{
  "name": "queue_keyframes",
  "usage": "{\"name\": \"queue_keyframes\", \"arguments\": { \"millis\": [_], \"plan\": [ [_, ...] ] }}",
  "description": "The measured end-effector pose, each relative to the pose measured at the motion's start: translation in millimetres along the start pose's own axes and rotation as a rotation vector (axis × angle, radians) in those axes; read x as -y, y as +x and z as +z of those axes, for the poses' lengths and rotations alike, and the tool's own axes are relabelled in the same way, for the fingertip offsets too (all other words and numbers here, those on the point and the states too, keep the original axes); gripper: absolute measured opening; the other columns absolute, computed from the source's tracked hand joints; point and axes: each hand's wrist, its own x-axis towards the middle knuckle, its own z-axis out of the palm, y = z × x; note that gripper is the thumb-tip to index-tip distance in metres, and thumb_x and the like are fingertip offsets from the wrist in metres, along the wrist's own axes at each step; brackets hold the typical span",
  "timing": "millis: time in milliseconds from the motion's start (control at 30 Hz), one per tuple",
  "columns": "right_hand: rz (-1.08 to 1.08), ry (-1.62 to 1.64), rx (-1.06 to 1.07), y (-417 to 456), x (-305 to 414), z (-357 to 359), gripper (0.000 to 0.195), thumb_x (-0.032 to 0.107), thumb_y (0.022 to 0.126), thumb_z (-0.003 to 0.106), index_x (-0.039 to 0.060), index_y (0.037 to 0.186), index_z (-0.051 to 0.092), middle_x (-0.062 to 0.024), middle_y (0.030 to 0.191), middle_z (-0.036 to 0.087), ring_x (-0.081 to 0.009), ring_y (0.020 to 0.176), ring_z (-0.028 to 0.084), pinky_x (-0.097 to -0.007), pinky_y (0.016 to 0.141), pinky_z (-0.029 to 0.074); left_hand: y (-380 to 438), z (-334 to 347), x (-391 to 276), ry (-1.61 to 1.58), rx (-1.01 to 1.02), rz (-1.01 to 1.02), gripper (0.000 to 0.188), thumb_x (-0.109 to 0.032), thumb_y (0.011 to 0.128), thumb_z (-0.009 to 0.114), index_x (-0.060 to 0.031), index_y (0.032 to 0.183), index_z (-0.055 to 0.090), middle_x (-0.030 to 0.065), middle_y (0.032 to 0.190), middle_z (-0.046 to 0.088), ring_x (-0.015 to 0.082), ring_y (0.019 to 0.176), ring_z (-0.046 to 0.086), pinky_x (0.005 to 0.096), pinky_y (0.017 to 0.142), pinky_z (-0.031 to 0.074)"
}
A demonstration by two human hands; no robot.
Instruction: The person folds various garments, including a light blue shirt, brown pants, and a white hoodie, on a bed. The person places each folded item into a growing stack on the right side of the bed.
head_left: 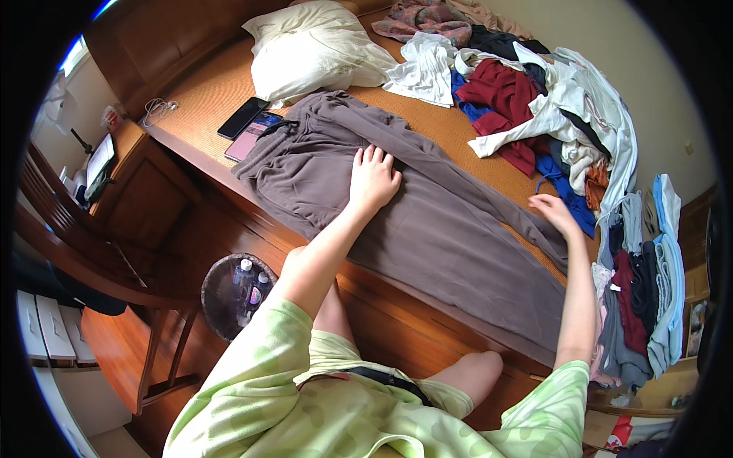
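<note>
Grey-brown drawstring trousers lie spread along the near edge of the bed, waistband to the left and legs to the right. My left hand rests palm down on the upper part, its fingers a little apart and gripping nothing. The far leg runs as a narrow, rumpled strip beside the wider near leg. Over the right part of the bed is my right hand, fingers bent, close to the far leg and to a blue garment. Whether its fingertips pinch anything is not clear.
Mixed clothes are heaped at the far right, with folded garments stacked nearer. A black phone and a pink-screened device lie by the waistband, below a white pillow. A bin with bottles and a wooden chair stand left.
</note>
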Motion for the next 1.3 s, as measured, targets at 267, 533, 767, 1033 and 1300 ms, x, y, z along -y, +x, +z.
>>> {"name": "queue_keyframes", "arguments": {
  "millis": [267,533,767,1033,1300],
  "plan": [
    [-0.198,0.197,-0.015,72.2,101.0,125.2,0.048,0.042,0.089,0.062,-0.0031,0.106,0.066,-0.0103,0.099,0.069,-0.0118,0.093,0.06,-0.0252,0.083,0.047,3.5,-4.2,-4.3,-0.065,0.004,-0.02,0.042,-0.027,0.08,0.054,0.0,0.112,0.059,0.0198,0.122,0.052,0.0331,0.127,0.04,0.0485,0.11,0.026],
    [0.118,0.153,0.263,122.7,156.2,144.5,0.06,0.057,0.087,0.059,0.0005,0.105,0.068,-0.0076,0.092,0.07,-0.0124,0.084,0.064,-0.0264,0.076,0.05,3.0,-5.8,-3.8,-0.091,0.006,-0.022,0.044,-0.025,0.079,0.055,0.0003,0.115,0.055,0.0211,0.123,0.05,0.0346,0.127,0.039,0.0474,0.11,0.026],
    [0.207,0.344,0.263,145.6,160.0,145.9,0.055,0.052,0.087,0.06,0.0027,0.112,0.066,-0.0096,0.103,0.069,-0.0148,0.087,0.065,-0.0301,0.077,0.051,4.7,-6.6,-7.2,-0.106,0.0,-0.018,0.05,-0.024,0.078,0.056,-0.0006,0.122,0.052,0.0205,0.13,0.047,0.0352,0.128,0.038,0.0494,0.11,0.025],
    [0.367,0.976,0.367,187.5,155.4,116.2,0.026,0.03,0.088,0.061,0.0095,0.102,0.068,-0.002,0.093,0.07,-0.0137,0.083,0.065,-0.031,0.074,0.052,5.3,-9.9,-3.7,-0.046,0.128,-0.062,0.057,-0.025,0.08,0.054,-0.0023,0.132,0.045,0.0227,0.138,0.04,0.0345,0.133,0.034,0.0466,0.112,0.023],
    [-0.407,-0.127,-0.583,207.2,135.6,97.6,0.033,0.03,0.083,0.067,0.0107,0.11,0.063,-0.0146,0.1,0.066,-0.0276,0.088,0.066,-0.0354,0.075,0.049,4.9,-6.9,-5.1,-0.029,0.072,-0.036,0.065,-0.027,0.083,0.052,-0.0121,0.144,0.035,0.0188,0.148,0.032,0.0312,0.137,0.03,0.0458,0.113,0.02]
  ]
}}
